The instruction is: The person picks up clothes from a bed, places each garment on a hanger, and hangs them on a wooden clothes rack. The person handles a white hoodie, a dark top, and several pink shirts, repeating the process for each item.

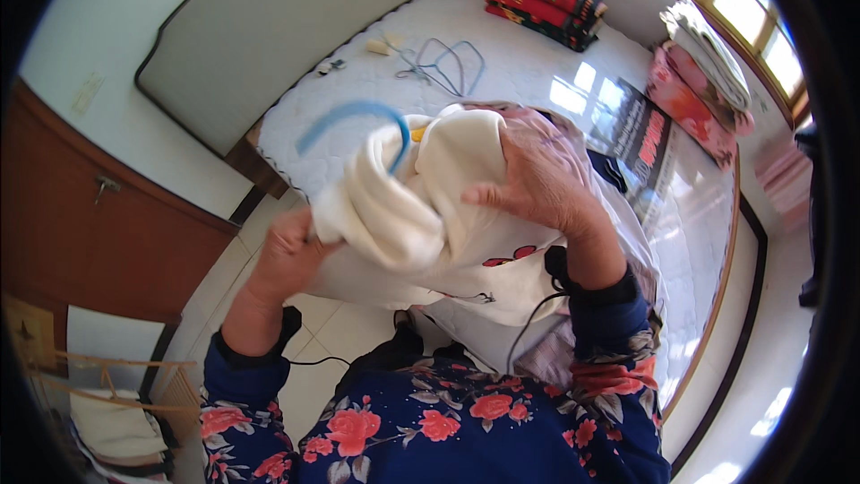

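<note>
Both hands grip cream garment; blue hanger mostly hidden, seemingly inside.

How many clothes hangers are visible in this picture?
At least 2: a blue hanger hooked in the cream garment that both hands hold, and a blue-grey wire hanger lying on the bed. That wire pile may contain more.
</note>
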The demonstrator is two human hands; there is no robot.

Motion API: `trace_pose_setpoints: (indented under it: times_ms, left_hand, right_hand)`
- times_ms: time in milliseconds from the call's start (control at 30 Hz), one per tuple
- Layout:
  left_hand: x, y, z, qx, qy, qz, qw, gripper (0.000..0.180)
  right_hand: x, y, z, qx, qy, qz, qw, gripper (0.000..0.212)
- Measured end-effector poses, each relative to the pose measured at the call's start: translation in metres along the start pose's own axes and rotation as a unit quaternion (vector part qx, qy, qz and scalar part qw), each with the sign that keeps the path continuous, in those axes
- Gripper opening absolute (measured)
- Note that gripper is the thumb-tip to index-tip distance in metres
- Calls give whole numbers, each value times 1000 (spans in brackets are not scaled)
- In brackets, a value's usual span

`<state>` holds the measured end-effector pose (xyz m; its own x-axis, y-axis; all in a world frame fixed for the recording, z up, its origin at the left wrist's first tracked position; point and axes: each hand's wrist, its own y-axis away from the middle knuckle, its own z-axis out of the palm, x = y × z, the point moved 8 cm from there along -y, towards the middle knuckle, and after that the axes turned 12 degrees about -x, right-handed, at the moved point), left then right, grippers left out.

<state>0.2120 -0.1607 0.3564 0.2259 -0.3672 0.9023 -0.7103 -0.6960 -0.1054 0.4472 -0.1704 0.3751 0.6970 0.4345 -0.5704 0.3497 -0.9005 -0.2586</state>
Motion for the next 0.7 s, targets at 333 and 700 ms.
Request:
trace_pose_setpoints:
  times_ms: [333, 700]
  left_hand:
    - [37, 73, -100, 164, 96, -7, 982, 26]
    - [74, 319, -202, 300, -16, -25, 953, 25]
  right_hand:
    - [-97, -79, 4, -60, -179, -30, 982, 34]
    - [-347, -130, 129, -151, -368, -309, 864, 33]
